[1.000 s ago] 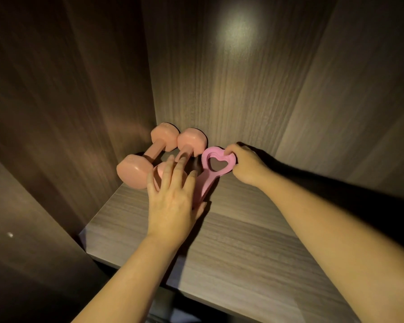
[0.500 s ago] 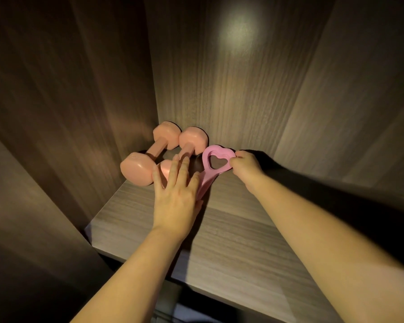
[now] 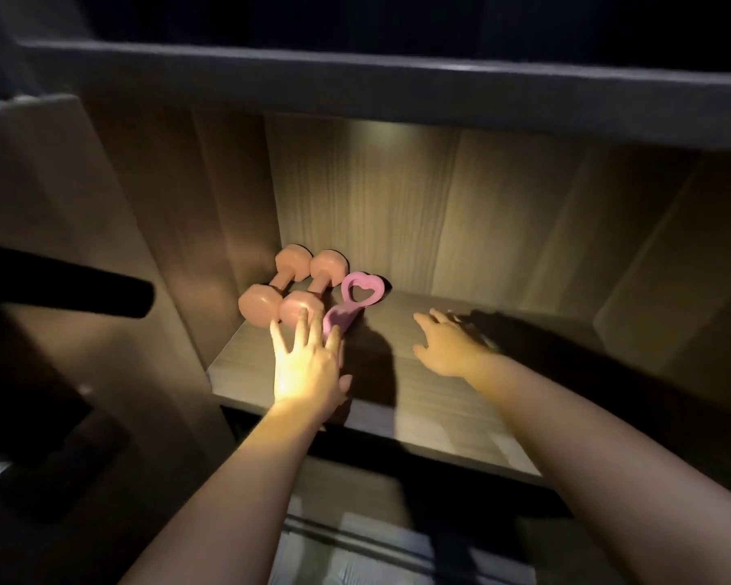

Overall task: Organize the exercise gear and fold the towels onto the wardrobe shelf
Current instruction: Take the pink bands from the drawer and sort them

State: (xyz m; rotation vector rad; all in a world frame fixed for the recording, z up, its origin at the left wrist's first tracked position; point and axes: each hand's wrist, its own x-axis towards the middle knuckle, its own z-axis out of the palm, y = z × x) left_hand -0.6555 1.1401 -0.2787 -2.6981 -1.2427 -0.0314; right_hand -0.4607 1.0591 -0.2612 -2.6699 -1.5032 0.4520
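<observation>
At the near lip of the wardrobe shelf (image 3: 439, 420) both of the person's hands are flat and holding nothing. The left hand (image 3: 309, 369) is brightly lit, with its fingers spread straight. Their tips reach the near head of the right-hand dumbbell (image 3: 294, 305) and the tail of the pink heart-ended tool (image 3: 352, 306). In this dim light I can't say whether they press on it or only hover over it. The right hand (image 3: 450, 346) sits further right, loose and open, well apart from the pink tool and with bare shelf between them.

Past the left fingertips, the tool's long axis runs near to far and tips a little rightward. Its tail is nearest and its heart loop lies toward the back panel (image 3: 418, 213). It lies just right of the two dumbbells (image 3: 259, 305), which lie parallel in the far left corner (a tidy pair, I'd say).

If the tool needs straightening, the left hand is clearly the closer one, with the tail straight ahead of its fingers. The right hand would have to cross leftward to reach the loop. No towels are in sight, so the folding looks to be undone.
</observation>
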